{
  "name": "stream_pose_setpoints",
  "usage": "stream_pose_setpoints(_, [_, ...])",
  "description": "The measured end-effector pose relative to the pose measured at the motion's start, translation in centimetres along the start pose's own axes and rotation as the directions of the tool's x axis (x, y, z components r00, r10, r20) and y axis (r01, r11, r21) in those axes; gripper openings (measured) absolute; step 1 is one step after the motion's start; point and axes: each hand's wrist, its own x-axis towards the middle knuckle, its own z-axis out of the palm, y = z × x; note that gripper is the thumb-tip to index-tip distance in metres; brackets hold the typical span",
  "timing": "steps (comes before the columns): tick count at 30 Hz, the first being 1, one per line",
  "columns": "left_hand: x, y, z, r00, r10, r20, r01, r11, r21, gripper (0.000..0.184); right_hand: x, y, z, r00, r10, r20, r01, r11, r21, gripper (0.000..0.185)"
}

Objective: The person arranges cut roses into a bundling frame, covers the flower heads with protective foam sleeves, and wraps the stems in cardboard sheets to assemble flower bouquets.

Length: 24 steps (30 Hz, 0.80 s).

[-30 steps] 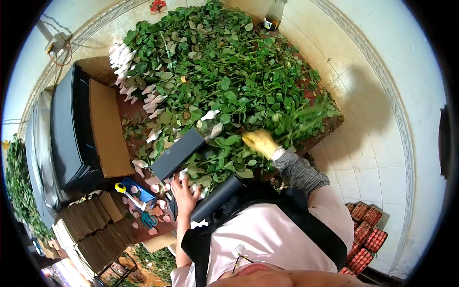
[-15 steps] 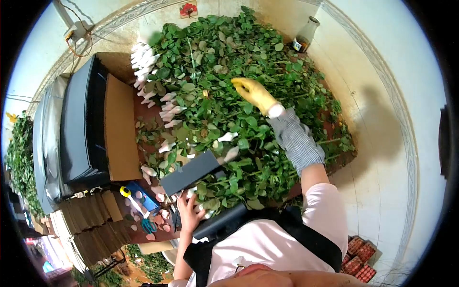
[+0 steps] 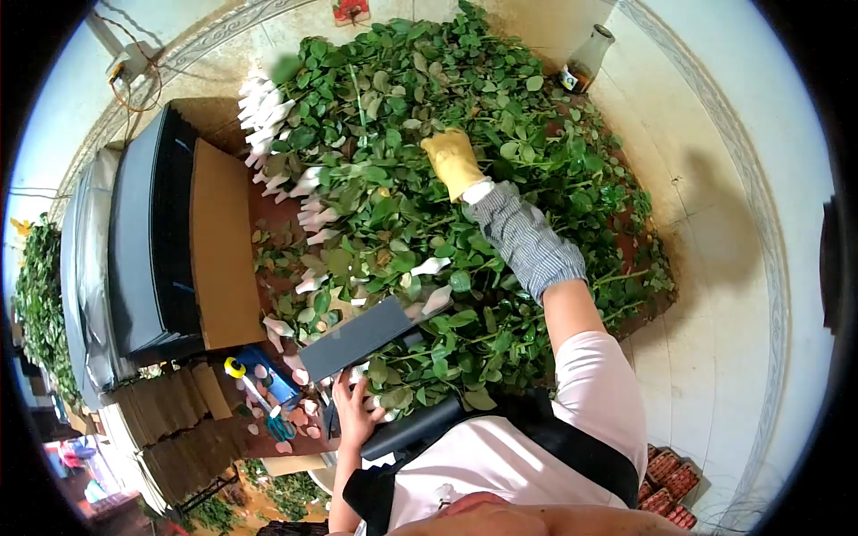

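Leafy stems (image 3: 545, 165) lay heaped forward of the body on the counter (image 3: 271, 213), long axes running mostly left to right, with white-wrapped heads (image 3: 264, 116) at the left; the gloved right hand (image 3: 454, 165), nearer the heap's middle, bent its fingers into the leaves, though whether it gripped a stem could not be told; the bare left hand (image 3: 355, 415) lay with fingers spread just beside a dark grey block (image 3: 353, 339), its hold likewise uncertain; a glass bottle (image 3: 587, 61) held dark contents low down.
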Motion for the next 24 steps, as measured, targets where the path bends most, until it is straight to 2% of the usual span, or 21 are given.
stream_pose_setpoints(1, [0.1, 0.1, 0.0, 1.0, 0.009, 0.001, -0.009, 1.0, -0.001, 0.073, -0.6, 0.2, -1.2, 0.987, -0.033, -0.157, 0.047, 0.996, 0.081, 0.013])
stream_pose_setpoints(2, [0.2, 0.2, 0.0, 1.0, 0.012, -0.006, -0.012, 1.0, -0.004, 0.072, -0.9, 0.6, -1.4, 0.987, -0.026, -0.16, 0.038, 0.996, 0.078, 0.013])
stream_pose_setpoints(4, [0.2, -0.1, 0.2, 0.999, 0.017, -0.034, -0.018, 1.0, -0.021, 0.068, -1.6, 1.4, -1.4, 0.94, -0.044, -0.338, 0.078, 0.993, 0.088, 0.011])
stream_pose_setpoints(5, [0.1, -0.1, 0.3, 0.999, 0.027, -0.031, -0.028, 0.999, -0.019, 0.068, -2.4, 1.4, -1.2, 0.94, -0.036, -0.341, 0.069, 0.994, 0.084, 0.011])
stream_pose_setpoints(7, [0.1, -0.1, 0.4, 0.999, 0.021, -0.045, -0.021, 1.0, 0.003, 0.069, -3.6, 0.3, -1.7, 0.977, -0.082, -0.195, 0.119, 0.974, 0.191, 0.012])
stream_pose_setpoints(8, [-0.1, -0.6, 0.6, 0.999, 0.022, -0.041, -0.022, 1.0, 0.001, 0.07, -4.7, -0.8, -2.5, 0.92, -0.119, -0.372, 0.203, 0.959, 0.196, 0.013])
stream_pose_setpoints(9, [0.0, -0.5, 0.6, 0.998, 0.028, -0.048, -0.028, 1.0, -0.008, 0.07, -5.4, -1.4, -2.8, 0.911, -0.115, -0.396, 0.212, 0.955, 0.21, 0.018])
stream_pose_setpoints(10, [-0.2, -0.4, 0.6, 0.998, 0.032, -0.058, -0.032, 0.999, -0.005, 0.07, -6.3, -2.0, -2.5, 0.99, -0.024, -0.141, 0.059, 0.968, 0.246, 0.023])
stream_pose_setpoints(11, [-0.1, -0.3, 0.6, 0.997, 0.039, -0.07, -0.039, 0.999, 0.0, 0.069, -7.1, -2.4, -2.0, 0.99, 0.071, 0.12, -0.098, 0.966, 0.239, 0.029])
stream_pose_setpoints(13, [-0.1, -0.4, 0.6, 0.996, 0.055, -0.072, -0.054, 0.998, 0.015, 0.07, -8.7, -2.4, 2.9, 0.964, -0.031, 0.263, 0.033, 0.999, -0.001, 0.05])
stream_pose_setpoints(14, [0.0, -0.1, 0.3, 0.997, 0.048, -0.064, -0.048, 0.999, 0.007, 0.071, -8.3, -2.8, 3.4, 0.931, -0.018, 0.364, 0.062, 0.992, -0.109, 0.06])
stream_pose_setpoints(15, [0.1, 0.2, 0.2, 0.997, 0.038, -0.061, -0.038, 0.999, -0.003, 0.072, -8.0, -2.9, 2.5, 0.93, -0.025, 0.366, 0.071, 0.991, -0.112, 0.06])
stream_pose_setpoints(17, [0.0, -0.2, 0.5, 0.997, 0.037, -0.069, -0.037, 0.999, -0.001, 0.071, -7.2, -3.4, -0.4, 0.929, 0.061, 0.366, 0.003, 0.985, -0.17, 0.061])
stream_pose_setpoints(18, [0.0, -0.4, 0.6, 0.997, 0.046, -0.069, -0.046, 0.999, 0.008, 0.071, -6.5, -2.4, 1.5, 0.923, 0.088, 0.374, 0.019, 0.962, -0.272, 0.061])
stream_pose_setpoints(19, [0.0, -0.1, 0.5, 0.996, 0.047, -0.075, -0.047, 0.999, 0.003, 0.071, -5.7, -2.0, 1.4, 0.926, 0.067, 0.373, 0.029, 0.969, -0.247, 0.052])
stream_pose_setpoints(21, [0.2, 0.2, 0.0, 0.998, 0.035, -0.056, -0.035, 0.999, 0.005, 0.069, -3.4, -0.7, 2.5, 0.98, -0.042, 0.195, 0.066, 0.991, -0.117, 0.043])
stream_pose_setpoints(22, [0.1, 0.0, 0.3, 0.996, 0.045, -0.075, -0.044, 0.999, 0.013, 0.068, -3.4, -1.6, -0.6, 0.992, -0.114, -0.05, 0.115, 0.993, 0.01, 0.035])
stream_pose_setpoints(24, [-0.1, 0.0, 0.2, 0.997, 0.026, -0.073, -0.026, 1.0, 0.003, 0.068, -2.3, -3.4, -5.8, 0.953, -0.187, -0.239, 0.203, 0.978, 0.042, 0.042])
